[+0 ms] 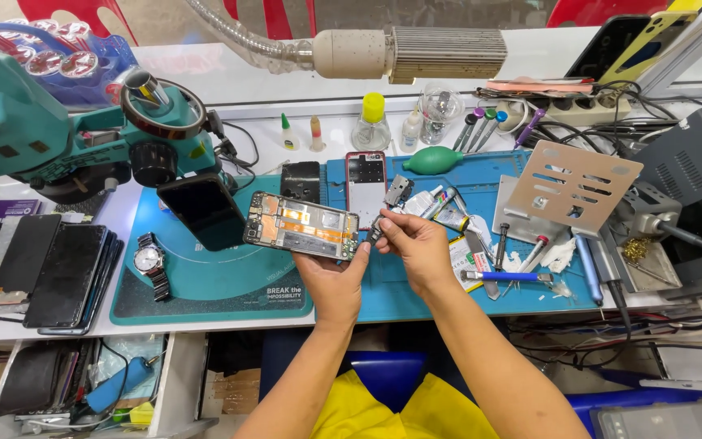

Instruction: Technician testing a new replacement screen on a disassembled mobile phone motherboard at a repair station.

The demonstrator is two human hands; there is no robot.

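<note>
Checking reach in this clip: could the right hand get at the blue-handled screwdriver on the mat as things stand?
Probably yes. The blue-handled screwdriver lies uncovered on the blue mat just beside the right hand, though that hand is pinching a small part at the opened phone.

A white table (229,81) is covered in its middle by a teal mat (205,284) and, just beside it, a blue mat (416,297). On the teal mat a wristwatch (149,260) is laid. At the left edge of the table a row of dark phone screens (50,272) is stacked side by side. On the blue mat a blue-handled screwdriver (505,276), small tubes (440,207) and a green rubber blower (432,160) are scattered. Small bottles (371,122) are lined along the back, beside a power strip (578,106).
</note>
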